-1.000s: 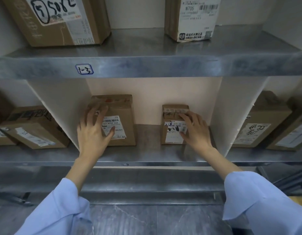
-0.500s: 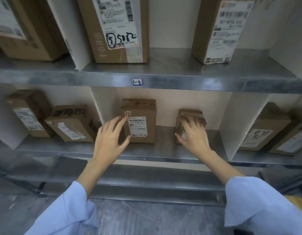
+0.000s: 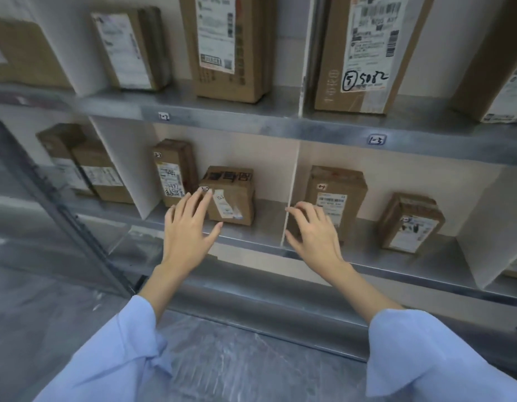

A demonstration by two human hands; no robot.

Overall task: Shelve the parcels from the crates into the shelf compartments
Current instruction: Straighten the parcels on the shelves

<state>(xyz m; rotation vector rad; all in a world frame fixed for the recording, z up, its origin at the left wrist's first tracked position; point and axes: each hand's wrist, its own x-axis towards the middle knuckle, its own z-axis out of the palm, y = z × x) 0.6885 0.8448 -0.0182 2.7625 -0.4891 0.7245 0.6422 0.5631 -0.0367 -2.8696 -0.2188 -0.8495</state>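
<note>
left hand (image 3: 190,230) hung loose, empty, before a squat parcel (image 3: 234,198), right hand (image 3: 316,232) slack too, half hiding the divider (image 3: 293,169) and taller parcel (image 3: 338,184)

Centre of frame: blocked at left by a tall parcel (image 3: 174,172) with a squat parcel (image 3: 231,198) just beside it; passable only along a narrow strip of shelf floor (image 3: 268,219) between the squat one and the white divider (image 3: 292,192). Right of centre: open between a labelled parcel (image 3: 337,195) and a small parcel (image 3: 411,221), and again from the small one to the next divider (image 3: 483,221). Headroom above all four, under the upper shelf (image 3: 280,127).
</note>
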